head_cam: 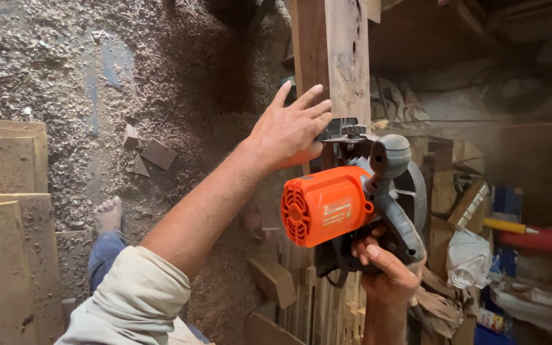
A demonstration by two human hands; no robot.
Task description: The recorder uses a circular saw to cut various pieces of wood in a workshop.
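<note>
Right hand [388,271] grips the orange circular saw [346,204]; left hand [289,131] lies flat, fingers spread, on the upright plank [337,57]; offcuts [148,153] on sawdust floor [52,57].

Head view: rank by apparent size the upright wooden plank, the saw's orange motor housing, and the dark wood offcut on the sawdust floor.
1. Upright wooden plank, though its ends are out of view.
2. Orange motor housing; it sits nearest the camera, so it looks larger than it is.
3. Dark wood offcut, far down on the floor.

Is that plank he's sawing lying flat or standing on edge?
Cannot tell: the plank runs away from the camera under the left hand, its tilt unclear.
</note>
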